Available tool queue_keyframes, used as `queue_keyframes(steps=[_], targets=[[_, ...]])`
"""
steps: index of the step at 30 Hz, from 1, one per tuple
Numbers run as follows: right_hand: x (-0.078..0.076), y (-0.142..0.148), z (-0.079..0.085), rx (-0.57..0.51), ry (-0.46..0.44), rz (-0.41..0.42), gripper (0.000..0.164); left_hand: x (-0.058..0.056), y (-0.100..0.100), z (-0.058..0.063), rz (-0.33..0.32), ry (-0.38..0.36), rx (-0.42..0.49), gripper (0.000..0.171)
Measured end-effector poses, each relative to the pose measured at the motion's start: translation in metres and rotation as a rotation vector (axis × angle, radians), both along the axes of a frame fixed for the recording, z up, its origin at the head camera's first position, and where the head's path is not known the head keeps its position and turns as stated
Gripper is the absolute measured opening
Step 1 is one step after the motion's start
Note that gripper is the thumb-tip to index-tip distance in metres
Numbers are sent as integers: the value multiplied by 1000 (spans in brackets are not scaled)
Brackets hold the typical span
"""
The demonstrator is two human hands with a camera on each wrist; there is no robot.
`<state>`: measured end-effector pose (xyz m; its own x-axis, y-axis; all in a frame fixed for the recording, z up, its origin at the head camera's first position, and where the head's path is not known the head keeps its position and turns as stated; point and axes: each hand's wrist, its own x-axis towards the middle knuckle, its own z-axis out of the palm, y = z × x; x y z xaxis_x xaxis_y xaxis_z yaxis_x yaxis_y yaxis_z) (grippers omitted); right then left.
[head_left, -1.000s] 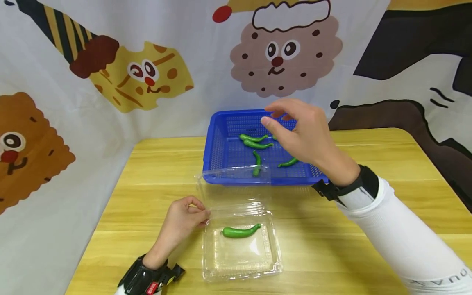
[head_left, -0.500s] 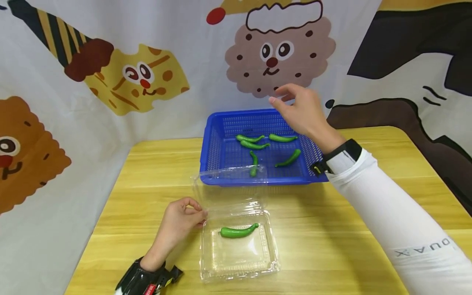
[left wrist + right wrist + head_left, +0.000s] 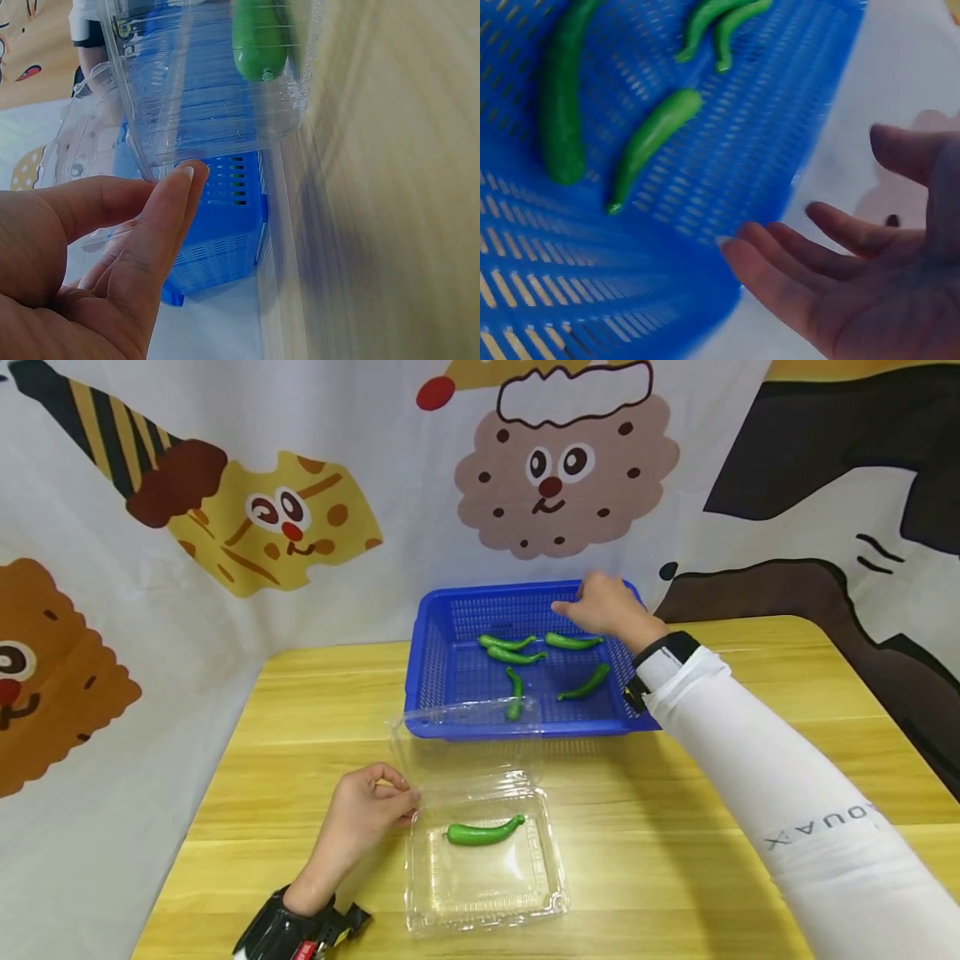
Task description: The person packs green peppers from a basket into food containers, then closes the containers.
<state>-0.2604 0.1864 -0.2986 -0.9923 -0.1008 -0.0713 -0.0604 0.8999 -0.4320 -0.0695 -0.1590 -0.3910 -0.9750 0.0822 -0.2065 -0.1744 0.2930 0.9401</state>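
Observation:
My left hand (image 3: 365, 808) pinches the left edge of a clear plastic clamshell container (image 3: 480, 906) near its hinge, thumb and fingertips meeting at the rim in the left wrist view. One green chili pepper (image 3: 483, 833) lies in the container's tray; the raised lid (image 3: 468, 762) leans toward the blue basket (image 3: 442, 727). Over the basket's back right part, my right hand (image 3: 603, 603) holds nothing, its fingers and thumb spread apart in the right wrist view. Several green chili peppers lie in the basket, one of them (image 3: 656, 146) close below this hand.
The basket stands at the back of the wooden table (image 3: 315, 710), close to a printed cloth (image 3: 360, 593) hanging behind. The lid overlaps the basket's front rim in the head view. The right sleeve (image 3: 772, 785) crosses the table's right side.
My right hand first rose and drew back toward the cloth, then came down over the basket's back right, still without a pepper. The left hand keeps its place at the container.

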Motion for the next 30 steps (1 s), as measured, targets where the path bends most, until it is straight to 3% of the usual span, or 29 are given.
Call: queue_keyframes(steps=[8, 11, 19, 30], targets=[[-3, 6, -26, 31, -287, -37, 54, 0, -1, 1, 2, -9, 2, 19], [-3, 8, -34, 39, -369, -61, 46, 0, -1, 2, 5, -10, 1, 19], [-2, 4, -41, 63, -416, -52, 35, -1, -1, 0, 5, -3, 24, 20], [0, 1, -44, 229, -426, 30, 20, -1, -1, 2, 15, -7, 18, 19]])
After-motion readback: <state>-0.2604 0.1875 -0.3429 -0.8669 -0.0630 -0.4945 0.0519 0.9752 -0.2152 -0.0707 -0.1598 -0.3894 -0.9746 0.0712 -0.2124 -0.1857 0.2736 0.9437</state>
